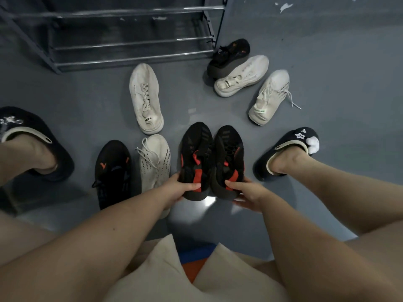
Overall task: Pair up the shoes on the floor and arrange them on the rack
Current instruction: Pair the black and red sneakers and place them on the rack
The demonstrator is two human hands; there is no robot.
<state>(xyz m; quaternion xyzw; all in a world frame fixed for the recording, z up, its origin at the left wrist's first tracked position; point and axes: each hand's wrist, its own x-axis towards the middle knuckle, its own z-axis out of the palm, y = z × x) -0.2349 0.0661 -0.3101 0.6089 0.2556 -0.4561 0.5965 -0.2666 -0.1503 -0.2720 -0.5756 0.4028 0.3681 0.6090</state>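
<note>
Down on the grey floor (pixel 349 88), pale scuffs and chipped patches (pixel 285 6) dot the far right corner, and a bright glare patch (pixel 209 201) shines near the middle. Two dark slippers are on the person's feet: the left slipper (pixel 32 136) carries a white printed motif, the right slipper (pixel 290 149) shows white stars and a fluffy white pom-pom (pixel 313 144). Closest in, cream shorts (pixel 165 277) frame an orange and blue seat (pixel 194 260).

Bare forearms and bare legs; pale cream shorts (pixel 165 275). Dark navy slippers with cream lining, the left slipper (pixel 32 136) and right slipper (pixel 290 149) bearing white star decorations.
</note>
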